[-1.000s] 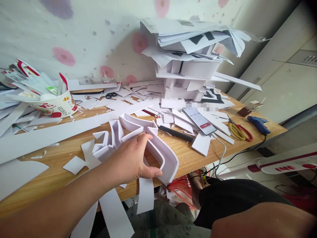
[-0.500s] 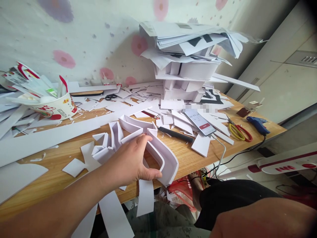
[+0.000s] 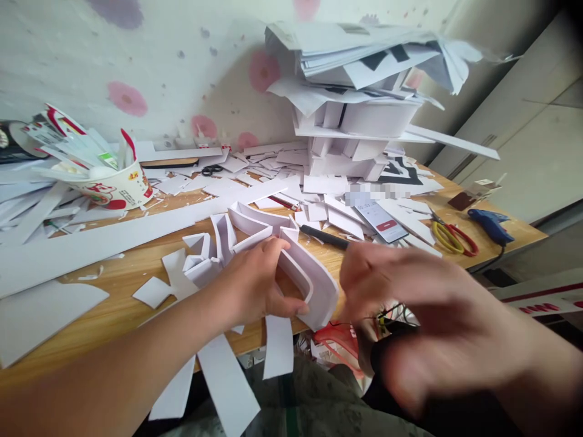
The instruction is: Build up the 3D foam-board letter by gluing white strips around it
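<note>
My left hand (image 3: 262, 282) grips a white foam-board shape with upright curved walls (image 3: 314, 276), near the table's front edge. Its thumb and fingers press on the inner wall of the curved part. To the right, my right hand (image 3: 401, 297) hangs in the air beside the shape's right end, smeared by motion; whether it holds anything is hidden. A black pen-like tool (image 3: 324, 237) lies just behind the shape, close to the right hand. Smaller angular walled pieces (image 3: 200, 255) adjoin the shape on the left.
A paper tub (image 3: 118, 188) with tubes and sticks stands at the left. Behind are a white layered model (image 3: 364, 118) topped with paper sheets and many scraps. At right lie a phone (image 3: 380, 218), pliers (image 3: 450, 237) and a blue glue gun (image 3: 492, 224). Strips overhang the front edge.
My right hand has come into view from the right, toward the curved shape. My left hand keeps its grip. The whole view has shifted slightly.
</note>
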A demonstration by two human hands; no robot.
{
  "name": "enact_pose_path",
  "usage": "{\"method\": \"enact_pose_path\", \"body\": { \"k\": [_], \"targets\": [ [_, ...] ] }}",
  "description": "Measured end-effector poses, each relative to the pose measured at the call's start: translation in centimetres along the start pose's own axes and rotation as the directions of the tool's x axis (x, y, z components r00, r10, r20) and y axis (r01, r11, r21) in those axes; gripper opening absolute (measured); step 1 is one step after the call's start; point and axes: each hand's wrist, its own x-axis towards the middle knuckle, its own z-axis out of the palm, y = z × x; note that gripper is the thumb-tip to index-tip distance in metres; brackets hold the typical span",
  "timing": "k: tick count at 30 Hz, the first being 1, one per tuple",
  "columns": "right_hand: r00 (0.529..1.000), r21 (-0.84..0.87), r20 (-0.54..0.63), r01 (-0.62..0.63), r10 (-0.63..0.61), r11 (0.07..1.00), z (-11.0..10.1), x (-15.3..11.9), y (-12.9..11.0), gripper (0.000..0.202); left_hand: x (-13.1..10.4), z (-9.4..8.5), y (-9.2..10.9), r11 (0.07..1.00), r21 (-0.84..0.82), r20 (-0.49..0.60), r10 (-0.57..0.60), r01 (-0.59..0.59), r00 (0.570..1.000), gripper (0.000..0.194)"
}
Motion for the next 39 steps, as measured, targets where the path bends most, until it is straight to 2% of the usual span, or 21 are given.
{"method": "enact_pose_path", "body": {
  "k": [2, 4, 6, 9, 12, 16, 19, 22, 29, 39],
  "targets": [
    [0.996, 0.007, 0.0, -0.088, 0.088, 0.996, 0.5, 0.8, 1.4, 0.009, 0.0, 0.0, 0.1, 1.0, -0.014, -0.004, -0.005, 0.005, 1.0, 0.093],
    [0.988, -0.054, 0.052, -0.141, 0.144, 0.989, 1.2, 1.5, 2.7, 0.018, 0.0, 0.0, 0.2, 1.0, 0.004, 0.002, -0.029, 0.029, 1.0, 0.094],
    [0.986, -0.14, 0.117, -0.105, 0.122, 0.985, 1.8, 2.1, 3.5, 0.017, 0.0, 0.0, 0.4, 0.999, 0.029, 0.004, -0.036, 0.036, 0.999, 0.093],
    [0.978, -0.283, 0.192, -0.024, 0.081, 0.959, 2.7, 2.9, 3.9, 0.002, -0.1, 0.2, 0.5, 0.999, 0.046, -0.012, -0.006, 0.007, 1.0, 0.091],
    [0.969, -0.409, 0.236, 0.028, 0.076, 0.912, 3.3, 3.5, 4.0, 0.017, -0.1, 0.2, 0.4, 0.999, 0.047, -0.033, 0.021, -0.02, 0.999, 0.089],
    [0.969, -0.441, 0.248, 0.097, 0.017, 0.892, 3.8, 3.7, 4.1, 0.025, -0.1, -0.3, 0.2, 0.999, 0.009, -0.002, 0.047, -0.047, 0.999, 0.081],
    [0.974, -0.428, 0.227, 0.111, -0.012, 0.897, 3.8, 3.6, 4.2, 0.02, 0.0, -0.6, -0.3, 0.997, -0.053, 0.023, 0.064, -0.063, 0.998, 0.056],
    [0.981, -0.445, 0.195, 0.076, 0.014, 0.892, 3.9, 3.4, 4.0, 0.02, 0.2, -0.6, -1.0, 0.995, -0.069, -0.011, 0.068, -0.069, 0.998, 0.027],
    [0.984, -0.502, 0.15, -0.008, 0.096, 0.865, 4.5, 2.9, 3.7, 0.027, 0.5, -0.1, -1.6, 0.997, 0.004, -0.074, 0.083, -0.083, 0.994, 0.033],
    [0.974, -0.438, 0.146, -0.091, 0.17, 0.894, 4.5, 3.2, 3.5, 0.02, 0.4, 0.3, -1.9, 0.992, 0.027, -0.1, 0.123, -0.121, 0.987, 0.035]
  ]
}}
